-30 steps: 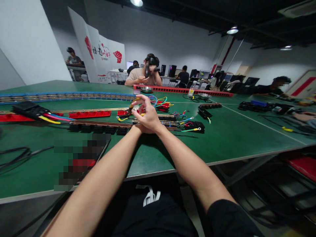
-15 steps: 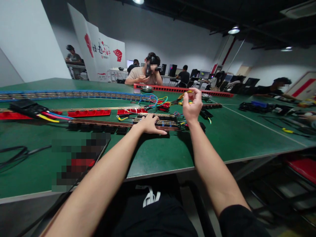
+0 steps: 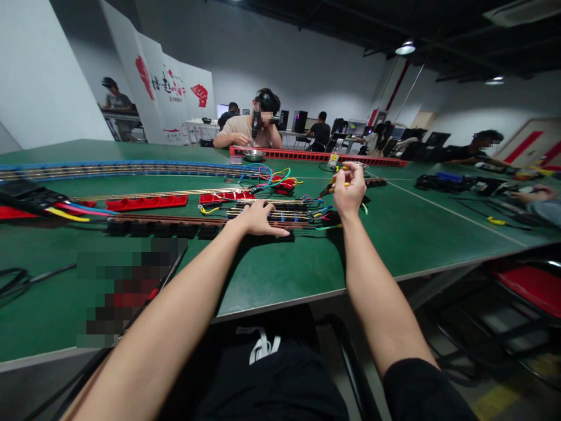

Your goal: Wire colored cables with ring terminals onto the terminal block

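My left hand (image 3: 256, 218) lies with fingers spread on a long black track-like assembly (image 3: 287, 216) with brown and brass-coloured rails. My right hand (image 3: 349, 190) is raised beside the assembly's right end, its fingers closed round yellow-handled pliers (image 3: 326, 190). The dark jaws of the pliers point left and down. Under them, several coloured wires (image 3: 319, 215) stick out of the assembly's end. A ring terminal on a yellow wire (image 3: 209, 210) lies left of my left hand. Behind the assembly, looped blue and green wires (image 3: 272, 175) run to a red block (image 3: 284, 186).
A blue curved track (image 3: 131, 171) and red strips (image 3: 146, 203) lie at left. A red rail (image 3: 307, 155), metal bowl (image 3: 253, 155) and bottle (image 3: 335, 153) stand farther back. A person (image 3: 245, 137) sits opposite. The table's front edge (image 3: 280, 304) is near me.
My right hand has lowered slightly with the pliers, which have moved away from the looped wires toward the assembly's right end. My left hand stays on the assembly. The view has shifted a little.
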A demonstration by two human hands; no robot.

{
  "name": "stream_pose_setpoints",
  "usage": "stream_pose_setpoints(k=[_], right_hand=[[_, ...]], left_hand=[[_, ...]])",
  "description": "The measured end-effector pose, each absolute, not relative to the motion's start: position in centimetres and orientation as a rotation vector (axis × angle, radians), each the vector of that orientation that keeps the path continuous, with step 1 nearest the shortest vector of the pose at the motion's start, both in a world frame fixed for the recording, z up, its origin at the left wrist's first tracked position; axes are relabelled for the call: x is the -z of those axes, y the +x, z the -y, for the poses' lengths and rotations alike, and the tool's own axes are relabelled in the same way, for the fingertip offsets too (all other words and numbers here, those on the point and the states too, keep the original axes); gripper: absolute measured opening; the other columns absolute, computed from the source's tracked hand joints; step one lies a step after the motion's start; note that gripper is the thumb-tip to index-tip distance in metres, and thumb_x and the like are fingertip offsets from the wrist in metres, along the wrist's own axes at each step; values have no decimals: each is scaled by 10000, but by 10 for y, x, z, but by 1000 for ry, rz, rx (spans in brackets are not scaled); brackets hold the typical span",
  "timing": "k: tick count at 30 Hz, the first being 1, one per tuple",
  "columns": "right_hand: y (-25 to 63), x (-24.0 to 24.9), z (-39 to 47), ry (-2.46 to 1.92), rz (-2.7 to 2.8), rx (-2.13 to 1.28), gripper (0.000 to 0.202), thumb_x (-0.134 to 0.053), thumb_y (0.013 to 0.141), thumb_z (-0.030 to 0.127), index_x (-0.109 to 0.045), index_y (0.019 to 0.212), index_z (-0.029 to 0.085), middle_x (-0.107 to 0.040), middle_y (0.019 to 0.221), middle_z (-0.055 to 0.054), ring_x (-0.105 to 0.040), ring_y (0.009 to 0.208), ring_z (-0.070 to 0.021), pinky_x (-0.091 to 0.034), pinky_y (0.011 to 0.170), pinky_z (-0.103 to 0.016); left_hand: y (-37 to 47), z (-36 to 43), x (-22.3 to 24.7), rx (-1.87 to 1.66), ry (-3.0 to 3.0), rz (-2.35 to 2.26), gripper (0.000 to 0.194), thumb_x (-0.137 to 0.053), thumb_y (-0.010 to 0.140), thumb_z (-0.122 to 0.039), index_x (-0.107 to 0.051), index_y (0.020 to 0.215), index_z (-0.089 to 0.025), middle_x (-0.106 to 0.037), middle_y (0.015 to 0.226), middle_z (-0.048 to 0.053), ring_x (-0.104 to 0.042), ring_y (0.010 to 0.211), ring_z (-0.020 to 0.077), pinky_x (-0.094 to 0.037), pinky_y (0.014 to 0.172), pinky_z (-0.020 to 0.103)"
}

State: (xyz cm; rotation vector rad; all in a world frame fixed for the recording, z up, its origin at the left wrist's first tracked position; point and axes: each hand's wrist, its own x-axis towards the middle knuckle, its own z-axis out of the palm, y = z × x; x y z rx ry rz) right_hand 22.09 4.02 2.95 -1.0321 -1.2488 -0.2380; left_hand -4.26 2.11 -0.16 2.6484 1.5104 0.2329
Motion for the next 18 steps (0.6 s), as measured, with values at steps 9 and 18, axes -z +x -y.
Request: stream_pose_setpoints(k=[9,18], right_hand=[[215,-18,-47,-1032,1456,141,209,-513,865,319,-533,1046,218,-647,769,-6,-617,693,-163,-488,700,-310],[213,-19,-47,-1096,1441,185,253,-637,752,304,-551,974,219,-524,956,-37,-528,768,-152,-487,721,-309]], left_hand=[[-44,-22,3,-268,2622,-1518,1122,-423,544,-969,-477,1361,-203,-324,1510,173,-343,1353,409,-310,1098,507],[-43,-21,4,-271,2606,-1524,1127,-434,540,-967,-476,1360,-196,-317,1511,181,-328,1364,404,-295,1107,520]])
